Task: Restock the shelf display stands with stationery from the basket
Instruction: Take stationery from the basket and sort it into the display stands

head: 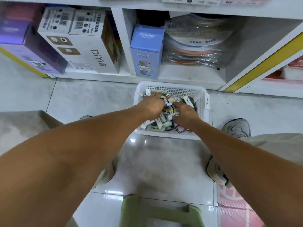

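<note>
White shelf unit (124, 46) across the top of view, two open bays at floor level. Left bay: a big white carton (91, 51) lying on its side, purple boxes (32, 51) beside it. Right bay: a light blue box (146, 51) standing upright, next to a stack of round plates in clear wrap (195, 46). Grey tiled floor (82, 99) below. Green stool (160, 212) at the bottom edge; a grey shoe (237, 128) right of the basket.

White plastic basket (172, 86) sits on the floor just in front of the right bay, holding a loose pile of small stationery packs (157, 125).

Both bare arms reach down into the basket. Left hand (150, 107) lies over the pile on the left side, fingers bent down among the packs; whether it grips one, cannot tell. Right hand (185, 113) sits on the right side, fingers curled into the pile near a small purple-tipped item (168, 104); grip likewise cannot be told.
</note>
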Action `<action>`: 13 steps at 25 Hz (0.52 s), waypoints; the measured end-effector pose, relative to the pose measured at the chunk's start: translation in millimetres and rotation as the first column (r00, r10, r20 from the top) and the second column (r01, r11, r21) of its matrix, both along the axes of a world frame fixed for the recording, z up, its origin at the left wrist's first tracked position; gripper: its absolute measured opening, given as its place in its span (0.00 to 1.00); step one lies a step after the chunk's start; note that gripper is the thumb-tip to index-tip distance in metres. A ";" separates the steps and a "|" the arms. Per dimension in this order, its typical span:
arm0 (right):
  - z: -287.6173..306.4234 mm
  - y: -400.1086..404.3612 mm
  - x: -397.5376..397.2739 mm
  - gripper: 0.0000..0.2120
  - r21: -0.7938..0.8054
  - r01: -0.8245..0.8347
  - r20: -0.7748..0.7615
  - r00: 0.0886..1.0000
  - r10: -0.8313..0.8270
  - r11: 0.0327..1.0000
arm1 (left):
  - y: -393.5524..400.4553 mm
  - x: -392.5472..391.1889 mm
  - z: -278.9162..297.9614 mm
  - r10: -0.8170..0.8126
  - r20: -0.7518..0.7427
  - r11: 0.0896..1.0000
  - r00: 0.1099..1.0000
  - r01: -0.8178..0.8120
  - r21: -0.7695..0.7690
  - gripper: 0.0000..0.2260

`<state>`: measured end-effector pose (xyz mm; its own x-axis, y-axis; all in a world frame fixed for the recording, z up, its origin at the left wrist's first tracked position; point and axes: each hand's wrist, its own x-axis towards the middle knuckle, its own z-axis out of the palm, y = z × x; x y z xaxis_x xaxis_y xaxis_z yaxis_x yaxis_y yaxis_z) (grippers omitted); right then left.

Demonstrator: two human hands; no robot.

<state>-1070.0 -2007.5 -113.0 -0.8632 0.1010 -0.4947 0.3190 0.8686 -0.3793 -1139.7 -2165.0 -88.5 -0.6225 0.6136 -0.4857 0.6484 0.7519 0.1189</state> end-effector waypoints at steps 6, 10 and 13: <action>-13.7 5.9 3.0 0.20 0.061 -0.202 0.102 0.975 0.196 0.977 | -4.3 5.7 -42.5 -0.214 0.089 0.967 0.973 0.224 -0.121 0.19; -10.7 14.8 3.7 0.28 -0.065 -0.164 0.156 0.973 0.173 0.984 | 2.0 6.4 -48.2 -0.308 0.175 0.943 0.935 0.325 -0.074 0.27; -7.8 17.2 6.3 0.29 -0.077 -0.238 0.187 0.950 0.249 0.968 | 1.7 3.5 -48.6 -0.294 0.184 0.951 0.938 0.306 -0.041 0.26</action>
